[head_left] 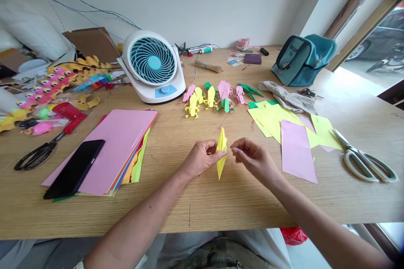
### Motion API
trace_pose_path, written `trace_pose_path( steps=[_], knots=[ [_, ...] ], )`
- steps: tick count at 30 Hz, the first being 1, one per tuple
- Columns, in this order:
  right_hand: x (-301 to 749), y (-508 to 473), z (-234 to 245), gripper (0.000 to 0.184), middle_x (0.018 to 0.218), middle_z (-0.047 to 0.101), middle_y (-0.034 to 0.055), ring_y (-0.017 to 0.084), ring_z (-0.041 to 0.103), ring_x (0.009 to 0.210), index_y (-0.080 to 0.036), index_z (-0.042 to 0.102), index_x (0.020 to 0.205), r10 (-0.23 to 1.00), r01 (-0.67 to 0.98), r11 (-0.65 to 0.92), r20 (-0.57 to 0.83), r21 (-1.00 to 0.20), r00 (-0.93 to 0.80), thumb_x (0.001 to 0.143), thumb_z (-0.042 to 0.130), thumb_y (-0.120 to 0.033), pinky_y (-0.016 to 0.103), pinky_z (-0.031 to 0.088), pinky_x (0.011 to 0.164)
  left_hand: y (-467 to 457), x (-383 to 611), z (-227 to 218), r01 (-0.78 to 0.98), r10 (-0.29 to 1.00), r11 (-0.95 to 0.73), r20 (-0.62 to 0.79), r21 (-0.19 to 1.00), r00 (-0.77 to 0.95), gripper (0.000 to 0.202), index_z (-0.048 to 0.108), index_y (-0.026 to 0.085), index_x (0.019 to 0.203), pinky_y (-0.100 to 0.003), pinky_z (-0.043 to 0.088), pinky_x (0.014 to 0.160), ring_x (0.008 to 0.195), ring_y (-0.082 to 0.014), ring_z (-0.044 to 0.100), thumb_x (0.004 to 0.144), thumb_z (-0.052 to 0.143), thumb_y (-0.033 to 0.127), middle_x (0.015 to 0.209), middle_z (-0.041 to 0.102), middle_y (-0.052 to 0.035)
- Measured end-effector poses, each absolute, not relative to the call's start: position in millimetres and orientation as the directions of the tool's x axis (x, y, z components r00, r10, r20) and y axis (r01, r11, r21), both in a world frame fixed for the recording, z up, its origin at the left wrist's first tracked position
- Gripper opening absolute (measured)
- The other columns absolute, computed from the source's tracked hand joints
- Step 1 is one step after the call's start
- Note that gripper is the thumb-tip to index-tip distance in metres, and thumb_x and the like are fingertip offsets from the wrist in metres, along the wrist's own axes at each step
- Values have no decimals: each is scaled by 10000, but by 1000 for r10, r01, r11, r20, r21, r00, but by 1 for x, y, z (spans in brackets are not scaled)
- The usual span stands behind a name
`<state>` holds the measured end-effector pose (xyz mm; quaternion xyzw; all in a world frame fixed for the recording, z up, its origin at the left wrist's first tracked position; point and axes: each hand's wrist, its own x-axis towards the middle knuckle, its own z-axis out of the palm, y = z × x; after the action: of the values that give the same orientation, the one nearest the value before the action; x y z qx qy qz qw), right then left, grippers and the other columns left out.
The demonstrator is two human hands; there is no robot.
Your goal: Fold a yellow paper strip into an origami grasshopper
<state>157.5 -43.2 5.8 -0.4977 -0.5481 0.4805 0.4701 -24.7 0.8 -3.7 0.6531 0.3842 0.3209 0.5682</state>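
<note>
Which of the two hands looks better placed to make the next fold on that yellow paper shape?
Probably the right hand: its fingertips sit close beside the yellow paper shape and carry nothing visible, while the left hand is busy pinching it.

Bright daylight from the window (right side overexposed); edges bend, soft shadows
</note>
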Motion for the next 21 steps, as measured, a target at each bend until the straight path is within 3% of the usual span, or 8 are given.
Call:
trace_pose_path(
  steps=[5,9,12,16,21],
  knots=[
    [158,-26,19,316,757,612,8,128,542,678,-192,602,854,983,49,107,98,-993,-158,822,714,-485,254,434,586,-4,-23,-1,200,852,-140,15,970,523,209,582,141,729,-200,290,533,579,-75,384,832,656,307,635,440,52],
    [151,-23,9,307,726,598,-13,123,555,639,-213,570,855,981,-92,83,98,-992,-169,802,754,-453,254,466,569,-7,-22,1,93,817,-97,26,991,576,145,601,139,934,-220,454,678,728,-126,596,900,585,280,770,622,-2],
    [150,-21,4,315,710,594,-29,115,565,609,-222,563,881,979,-182,53,87,-982,-184,785,784,-425,248,472,545,-9,-22,2,105,804,-35,-35,994,593,191,579,147,989,-234,492,660,723,-151,657,935,554,328,769,676,-27],
    [155,-19,1,331,688,611,-21,115,562,539,-205,579,829,974,-172,4,43,-985,-222,763,801,-441,264,470,500,-11,-21,2,95,790,44,-93,995,606,281,572,145,968,-225,488,585,617,-120,620,930,564,423,803,681,-39],
    [158,-21,-1,286,719,622,-16,116,579,641,-207,582,831,981,-188,84,114,-979,-158,783,799,-387,254,494,582,-12,-19,2,15,739,199,-160,980,654,424,552,133,961,-241,517,613,614,-123,631,880,605,545,753,656,-37]
  ],
)
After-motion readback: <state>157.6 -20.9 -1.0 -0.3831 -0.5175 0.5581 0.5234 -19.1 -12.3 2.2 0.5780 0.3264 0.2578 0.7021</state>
